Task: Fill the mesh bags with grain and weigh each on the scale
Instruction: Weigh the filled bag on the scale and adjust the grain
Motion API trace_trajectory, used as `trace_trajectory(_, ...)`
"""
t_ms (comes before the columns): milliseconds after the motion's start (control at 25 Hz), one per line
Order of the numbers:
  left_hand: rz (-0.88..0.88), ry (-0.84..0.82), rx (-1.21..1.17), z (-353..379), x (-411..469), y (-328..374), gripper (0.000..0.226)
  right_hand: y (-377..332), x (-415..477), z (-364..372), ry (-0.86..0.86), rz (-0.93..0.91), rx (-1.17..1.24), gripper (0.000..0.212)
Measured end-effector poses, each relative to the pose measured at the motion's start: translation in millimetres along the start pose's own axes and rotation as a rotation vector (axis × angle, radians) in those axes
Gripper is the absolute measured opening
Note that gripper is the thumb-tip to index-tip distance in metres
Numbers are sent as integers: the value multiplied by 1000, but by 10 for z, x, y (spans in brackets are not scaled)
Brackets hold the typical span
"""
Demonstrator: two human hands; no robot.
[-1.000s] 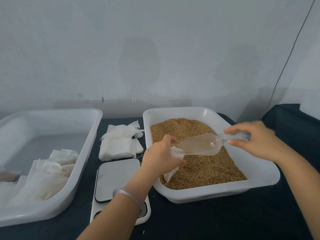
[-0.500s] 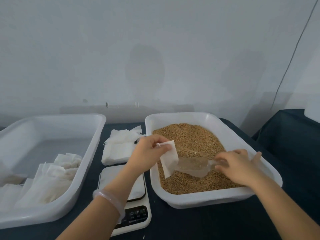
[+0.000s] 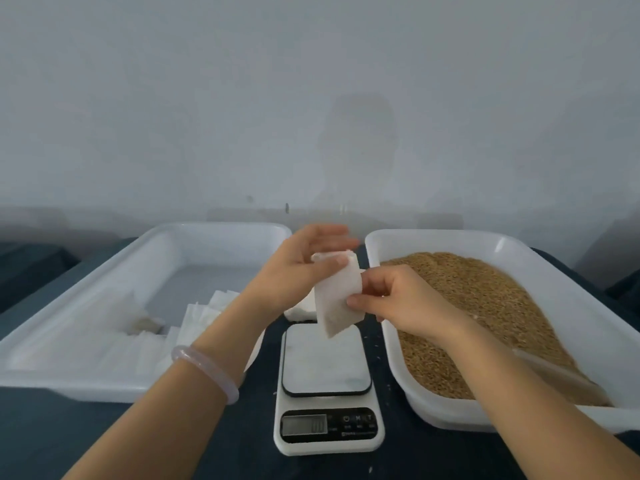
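Head view: one small white mesh bag [image 3: 337,299] hangs in the air just above the far edge of the single scale [image 3: 327,389], touching nothing but the two hands. The left hand [image 3: 304,268] pinches its top edge with the thumb, the other fingers stretched out and blurred. The right hand [image 3: 398,303] grips the bag's right edge with curled fingers. Whether the bag holds grain cannot be told.

The scale's platform is bare, and its display at six o'clock is too blurred to read. With the scale as the centre, a low pile of white bags [image 3: 298,311] lies at twelve o'clock, mostly hidden by the held bag and the left hand.

There are two white trays. The grain tray [image 3: 381,244] lies at three o'clock, heaped with brown grain [image 3: 485,299]. One clear scoop [image 3: 554,372] lies on the grain at its near end, partly covered by the right forearm. The second tray [image 3: 207,230] lies at nine o'clock with a loose heap of white bags [image 3: 204,313] inside, too overlapped to count. The left forearm, wearing one pale bracelet [image 3: 204,368], crosses its near corner. A dark cloth [image 3: 173,438] covers the table.
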State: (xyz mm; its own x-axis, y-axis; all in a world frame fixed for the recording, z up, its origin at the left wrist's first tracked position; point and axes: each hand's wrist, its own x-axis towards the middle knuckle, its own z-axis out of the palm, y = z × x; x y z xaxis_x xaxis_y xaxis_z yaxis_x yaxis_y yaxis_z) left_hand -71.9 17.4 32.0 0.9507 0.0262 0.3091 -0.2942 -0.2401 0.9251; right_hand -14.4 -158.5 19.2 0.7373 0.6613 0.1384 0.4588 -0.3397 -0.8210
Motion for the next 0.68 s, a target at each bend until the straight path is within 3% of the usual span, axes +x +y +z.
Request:
trace_trajectory(80,-145,47,168,-165,-80,-117,52,44,84,104,2,39,-26,17)
trace_trajectory(120,-219,-10,298,-226,-123,-179,55,76,112,149,7,58,-47,19)
trace_trajectory(200,-289,-136,542,-277,-204,-305,37,125,151,239,-5,79,-89,20)
trace_trajectory(400,-228,-123,899,-200,-182,-474,26,160,251,411,-134,66,-413,10)
trace_trajectory(560,-207,-220,1114,-73,-189,-602,26,207,224,538,-177,3,-620,26)
trace_trajectory(680,-157,-187,1210,-53,-202,-639,26,250,203,579,-178,-45,-828,16)
